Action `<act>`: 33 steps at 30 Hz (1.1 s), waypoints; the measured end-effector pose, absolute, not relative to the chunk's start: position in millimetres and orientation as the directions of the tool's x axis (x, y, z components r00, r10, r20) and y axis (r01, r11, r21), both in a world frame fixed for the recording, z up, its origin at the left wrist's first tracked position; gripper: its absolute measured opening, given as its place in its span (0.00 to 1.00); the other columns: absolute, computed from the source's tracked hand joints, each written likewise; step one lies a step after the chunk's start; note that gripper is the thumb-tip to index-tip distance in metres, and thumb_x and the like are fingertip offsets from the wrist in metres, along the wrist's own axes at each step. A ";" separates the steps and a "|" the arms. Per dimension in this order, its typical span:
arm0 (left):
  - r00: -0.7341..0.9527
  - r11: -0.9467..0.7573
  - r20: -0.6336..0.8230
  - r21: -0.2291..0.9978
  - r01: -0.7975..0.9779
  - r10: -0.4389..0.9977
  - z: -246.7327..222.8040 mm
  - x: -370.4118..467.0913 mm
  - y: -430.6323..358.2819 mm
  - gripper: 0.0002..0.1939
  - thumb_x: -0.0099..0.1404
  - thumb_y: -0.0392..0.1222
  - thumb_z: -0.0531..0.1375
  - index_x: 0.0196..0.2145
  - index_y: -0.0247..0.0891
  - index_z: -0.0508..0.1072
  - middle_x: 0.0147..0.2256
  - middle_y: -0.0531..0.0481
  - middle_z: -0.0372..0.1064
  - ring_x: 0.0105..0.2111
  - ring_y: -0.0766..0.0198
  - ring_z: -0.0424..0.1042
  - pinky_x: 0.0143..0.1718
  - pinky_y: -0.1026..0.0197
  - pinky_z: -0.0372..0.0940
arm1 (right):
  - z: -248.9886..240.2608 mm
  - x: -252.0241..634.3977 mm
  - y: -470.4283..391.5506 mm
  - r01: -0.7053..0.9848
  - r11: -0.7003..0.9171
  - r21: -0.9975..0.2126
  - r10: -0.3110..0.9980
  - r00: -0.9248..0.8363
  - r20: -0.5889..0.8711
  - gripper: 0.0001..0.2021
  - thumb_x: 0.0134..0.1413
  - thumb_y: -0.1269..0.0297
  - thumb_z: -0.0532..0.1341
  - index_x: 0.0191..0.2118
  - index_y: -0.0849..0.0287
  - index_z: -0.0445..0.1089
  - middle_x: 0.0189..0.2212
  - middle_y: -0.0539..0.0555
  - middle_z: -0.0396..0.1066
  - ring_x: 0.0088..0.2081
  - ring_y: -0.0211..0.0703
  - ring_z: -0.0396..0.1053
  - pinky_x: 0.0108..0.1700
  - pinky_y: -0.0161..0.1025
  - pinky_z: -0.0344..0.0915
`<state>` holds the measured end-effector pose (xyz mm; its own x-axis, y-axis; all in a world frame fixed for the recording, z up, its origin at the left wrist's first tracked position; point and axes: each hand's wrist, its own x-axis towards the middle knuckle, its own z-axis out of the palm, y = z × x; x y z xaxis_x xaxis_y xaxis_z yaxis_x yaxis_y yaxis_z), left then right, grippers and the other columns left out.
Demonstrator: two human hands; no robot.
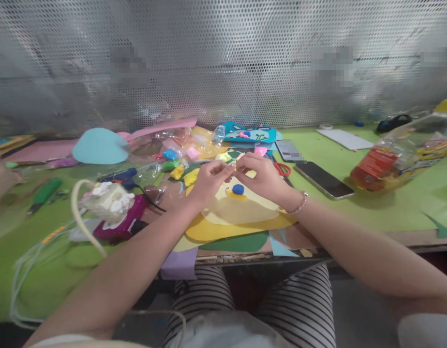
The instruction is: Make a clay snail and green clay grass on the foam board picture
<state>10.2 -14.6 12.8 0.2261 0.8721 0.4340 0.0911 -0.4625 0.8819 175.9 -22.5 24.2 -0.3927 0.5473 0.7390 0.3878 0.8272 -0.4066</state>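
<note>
My left hand [213, 178] and my right hand [260, 175] meet above a cream paper cut-out [241, 211], their fingertips pinched close together. Whatever sits between the fingers is too small to make out. Just below them, a blue clay ball [238, 189] rests on a flat yellow piece [239, 196] on the cream paper. A larger yellow paper shape [205, 229] lies beneath the cream one. Left of my left hand are yellow clay lumps [190, 177], and beyond them a blue clay lump [170, 154].
Right of my hands lie red scissors [282, 168], a dark phone [324, 180] and a tilted drink bottle [383, 164]. On the left are a magenta box [124, 227] with cables, a blue glue gun [124, 177] and a green-handled cutter [45, 192]. Another person's hand [2, 179] shows at the left edge.
</note>
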 end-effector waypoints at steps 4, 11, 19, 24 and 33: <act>0.229 -0.468 0.437 0.878 0.101 0.870 13.8 10.0 -15.8 0.20 0.57 0.57 0.61 0.21 0.38 0.69 0.20 0.53 0.64 0.24 0.68 0.64 0.29 0.64 0.62 | 23.6 176.0 -21.6 0.383 0.843 -0.377 0.521 -0.411 0.748 0.05 0.54 0.71 0.60 0.28 0.59 0.66 0.28 0.52 0.65 0.30 0.39 0.65 0.32 0.38 0.67; 0.234 -0.405 0.387 0.914 0.034 0.892 9.6 9.9 -13.5 0.16 0.58 0.54 0.60 0.23 0.39 0.69 0.22 0.53 0.64 0.25 0.67 0.66 0.31 0.63 0.65 | 23.6 177.5 -21.2 0.406 0.861 -0.306 0.475 -0.426 0.770 0.04 0.55 0.68 0.60 0.30 0.60 0.68 0.29 0.53 0.68 0.30 0.40 0.66 0.32 0.39 0.67; 0.236 -0.352 0.351 0.935 -0.042 0.906 6.4 10.7 -10.0 0.15 0.57 0.54 0.60 0.24 0.39 0.70 0.22 0.53 0.65 0.24 0.67 0.66 0.30 0.63 0.66 | 23.7 180.7 -18.9 0.458 0.880 -0.129 0.371 -0.492 0.787 0.03 0.58 0.68 0.59 0.34 0.60 0.69 0.31 0.56 0.70 0.34 0.44 0.68 0.36 0.42 0.67; 0.228 -0.337 0.339 0.940 -0.049 0.913 5.9 11.0 -10.2 0.14 0.56 0.52 0.61 0.23 0.38 0.70 0.22 0.53 0.64 0.24 0.68 0.67 0.29 0.64 0.66 | 24.0 181.1 -19.0 0.465 0.878 -0.114 0.368 -0.502 0.782 0.03 0.58 0.69 0.59 0.34 0.60 0.69 0.32 0.56 0.70 0.36 0.45 0.68 0.37 0.43 0.67; 0.243 -0.419 0.400 0.908 0.031 0.884 7.2 9.5 -9.1 0.13 0.58 0.50 0.58 0.24 0.39 0.67 0.24 0.53 0.63 0.24 0.68 0.65 0.28 0.63 0.63 | 23.4 181.5 -18.4 0.473 0.864 -0.171 0.414 -0.475 0.776 0.04 0.58 0.68 0.59 0.34 0.60 0.69 0.32 0.57 0.70 0.34 0.44 0.68 0.36 0.43 0.67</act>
<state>9.5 -9.1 7.2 0.2433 0.8838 0.3996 0.0307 -0.4188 0.9076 181.5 -18.4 23.4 -0.4753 0.4138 0.7764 0.4729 0.8643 -0.1711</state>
